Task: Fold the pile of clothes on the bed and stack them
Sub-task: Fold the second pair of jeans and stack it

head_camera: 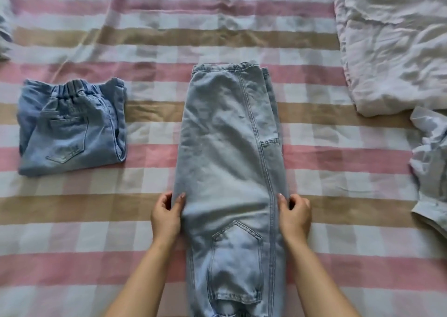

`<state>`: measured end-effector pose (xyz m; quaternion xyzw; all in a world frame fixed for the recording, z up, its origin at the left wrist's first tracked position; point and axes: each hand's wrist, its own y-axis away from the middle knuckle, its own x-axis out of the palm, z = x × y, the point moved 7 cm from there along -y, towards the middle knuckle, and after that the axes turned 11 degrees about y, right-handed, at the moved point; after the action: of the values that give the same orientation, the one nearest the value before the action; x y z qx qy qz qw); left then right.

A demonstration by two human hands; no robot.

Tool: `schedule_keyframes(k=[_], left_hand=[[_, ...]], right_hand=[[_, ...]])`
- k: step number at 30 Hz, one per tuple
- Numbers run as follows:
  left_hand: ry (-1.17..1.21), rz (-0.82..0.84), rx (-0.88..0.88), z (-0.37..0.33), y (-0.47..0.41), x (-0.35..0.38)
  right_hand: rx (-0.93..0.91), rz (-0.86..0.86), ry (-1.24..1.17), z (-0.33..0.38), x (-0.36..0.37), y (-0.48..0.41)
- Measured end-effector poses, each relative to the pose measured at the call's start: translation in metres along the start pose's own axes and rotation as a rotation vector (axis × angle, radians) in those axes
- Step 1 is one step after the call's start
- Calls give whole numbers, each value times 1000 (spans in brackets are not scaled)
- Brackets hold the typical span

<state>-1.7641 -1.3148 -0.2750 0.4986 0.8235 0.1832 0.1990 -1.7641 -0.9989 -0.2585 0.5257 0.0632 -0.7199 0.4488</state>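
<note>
Both hands pinch the pale jeans [225,147] about halfway along their length: the left hand [167,216] grips the left edge with the thumb on top and fingers curled under, and the right hand [294,216] does the same on the right edge. At the far left of the bed [169,36], a darker pair of jeans [72,128] lies folded square, well apart. The pale jeans lie in the middle, doubled lengthwise, with the hems far from the person and the back pocket near. To the right, a crumpled white heap [396,43] and a pale shirt [430,171] lie unfolded. The likely risk is that the stacked legs, already slightly offset along the right side, slide apart when lifted, leaving a crooked fold. No brand, label or writing can be read
</note>
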Motion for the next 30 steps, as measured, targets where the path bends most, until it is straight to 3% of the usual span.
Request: schedule_keyframes(k=[4,8,12,18,26,30], left_hand=[[-18,-44,5,1,1,0],[-312,-155,136,-15,-9,-1],[-356,-101,274,-58,-62,24],[-260,76,335,-121,-159,97],[-154,77,238,-159,-233,155],[-73,57,384,-183,-226,157]], right_hand=[[45,-58,-18,-2,0,-2],[75,-59,-31,9,-4,-9],[-171,-125,-116,72,-20,-49],[-396,6,-26,190,2,-151],[-187,-13,49,220,32,-221],[-175,-55,-38,220,24,-226]])
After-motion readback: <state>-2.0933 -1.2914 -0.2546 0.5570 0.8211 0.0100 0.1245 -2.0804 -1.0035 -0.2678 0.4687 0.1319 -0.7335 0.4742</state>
